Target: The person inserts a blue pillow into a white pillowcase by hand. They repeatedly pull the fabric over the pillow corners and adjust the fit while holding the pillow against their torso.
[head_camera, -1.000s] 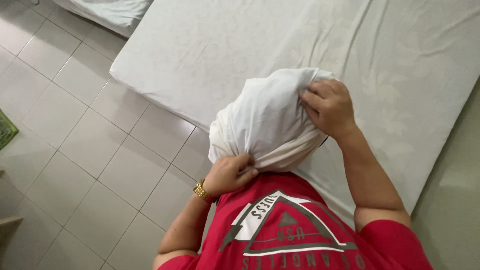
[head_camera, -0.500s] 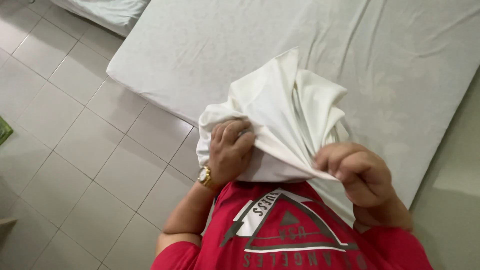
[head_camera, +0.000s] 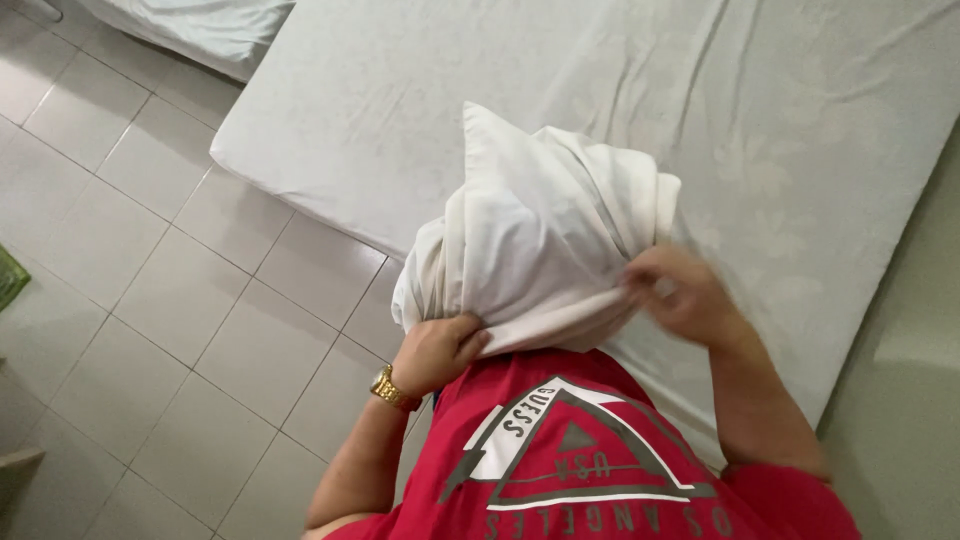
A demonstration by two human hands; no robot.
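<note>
Left hand (head_camera: 438,352): we grip the lower edge of a bunched white cloth pillowcase over its pillow (head_camera: 540,240) | Right hand (head_camera: 685,295): blurred, closed on the same edge | Pillow: between both hands, above our red printed shirt (head_camera: 590,450) | Beyond hands: white-sheeted mattress (head_camera: 400,90).

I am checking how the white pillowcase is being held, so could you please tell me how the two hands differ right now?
The left hand shows sharply, closed on the lower edge of the white pillowcase, while the right hand is motion-blurred at that edge, its grip unclear. The left wrist wears a gold watch; the right wrist is bare. Both are at the cloth's lower edge, against the red shirt.
</note>
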